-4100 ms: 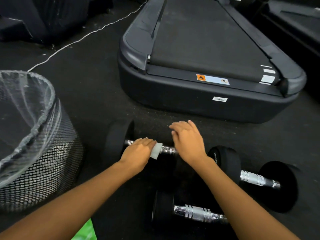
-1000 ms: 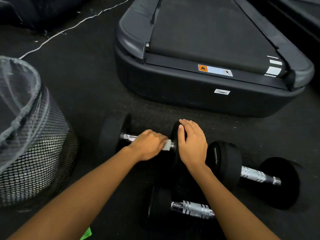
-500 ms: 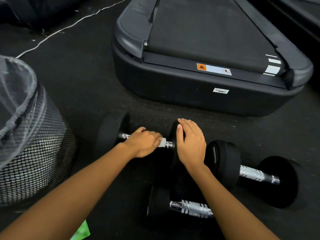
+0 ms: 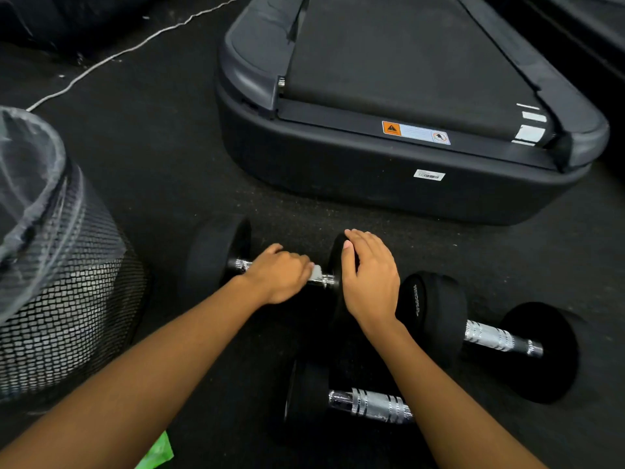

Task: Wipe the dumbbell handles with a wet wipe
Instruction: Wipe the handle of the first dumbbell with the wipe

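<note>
Head view, looking down at a dark gym floor (image 4: 169,184). Three dumbbells lying there: the far dumbbell (image 4: 216,262) under both hands, a second dumbbell (image 4: 487,336) to the right, a third dumbbell (image 4: 368,404) nearest the camera. Left hand (image 4: 277,275) curled over the far one's chrome handle (image 4: 241,265), fingers (image 4: 301,265) closed around a folded white wet wipe (image 4: 316,273) pressed against the bar, only a corner of it peeking out toward the inner weight. Right hand (image 4: 370,282) laid flat over the top of that dumbbell's right-hand weight (image 4: 338,262), fingers extended and resting rather than gripping — judged to be there to stop the round weight rolling while the bar gets rubbed. Handle visible as short bright stretches either side of the left hand, so wiping judged under way on this first bar, the other two handles lying bare and apparently waiting. Mesh bin (image 4: 67,265) with a clear liner just left, likely kept near for the used wipe. Green packet (image 4: 157,451) at the bottom edge, contents impossible to tell. Treadmill (image 4: 389,184) end beyond the dumbbells, a white cable (image 4: 135,45) trailing across the floor at upper left.
</note>
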A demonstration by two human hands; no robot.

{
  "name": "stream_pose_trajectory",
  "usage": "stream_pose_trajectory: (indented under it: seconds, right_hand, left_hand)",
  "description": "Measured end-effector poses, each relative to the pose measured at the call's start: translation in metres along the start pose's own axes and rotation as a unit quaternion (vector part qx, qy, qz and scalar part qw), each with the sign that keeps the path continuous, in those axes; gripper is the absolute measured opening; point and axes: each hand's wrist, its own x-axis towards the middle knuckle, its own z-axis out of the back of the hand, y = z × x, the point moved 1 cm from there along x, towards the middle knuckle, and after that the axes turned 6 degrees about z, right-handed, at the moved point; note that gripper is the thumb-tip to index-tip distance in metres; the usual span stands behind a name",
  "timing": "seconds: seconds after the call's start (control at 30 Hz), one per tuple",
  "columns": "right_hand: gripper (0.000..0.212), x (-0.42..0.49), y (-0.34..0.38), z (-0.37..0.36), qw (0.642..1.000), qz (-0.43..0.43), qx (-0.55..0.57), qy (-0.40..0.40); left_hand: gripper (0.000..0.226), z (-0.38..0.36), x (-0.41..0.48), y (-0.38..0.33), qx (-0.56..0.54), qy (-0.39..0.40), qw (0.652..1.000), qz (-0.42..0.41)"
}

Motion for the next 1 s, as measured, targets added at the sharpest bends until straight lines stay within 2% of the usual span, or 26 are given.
stream_pose_trajectory:
  seconds: [0.17, 0.3, 0.4, 0.6, 0.67, 0.8, 1.0]
  right_hand:
    - [0.043, 0.000, -0.001, -0.001, 1.000, 0.002, 0.001, -0.003]
    - [0.044, 0.001, 0.000, 0.001, 1.000, 0.002, 0.003, 0.002]
    - [0.044, 0.001, 0.001, 0.001, 1.000, 0.002, 0.002, 0.002]
    - [0.042, 0.000, 0.000, 0.001, 1.000, 0.003, 0.000, -0.001]
    - [0.042, 0.000, 0.001, 0.001, 1.000, 0.002, -0.001, 0.000]
    - [0.043, 0.000, 0.001, 0.002, 1.000, 0.003, -0.004, 0.003]
    - [0.042, -0.001, 0.002, 0.002, 1.000, 0.004, -0.003, 0.000]
  left_hand:
    - [0.031, 0.000, 0.000, -0.015, 0.065, -0.017, 0.997, 0.038]
    - [0.033, -0.005, -0.002, -0.023, -0.020, -0.024, 0.999, -0.013]
    - [0.040, -0.003, -0.006, -0.014, -0.036, 0.001, 0.999, -0.029]
    - [0.037, 0.002, 0.004, -0.006, 0.017, 0.033, 0.999, 0.035]
    - [0.032, 0.002, 0.006, -0.014, 0.033, 0.033, 0.999, 0.024]
    - [0.039, 0.001, 0.001, -0.016, -0.053, 0.046, 0.997, -0.017]
    - [0.041, 0.000, -0.006, -0.003, -0.069, 0.035, 0.996, -0.052]
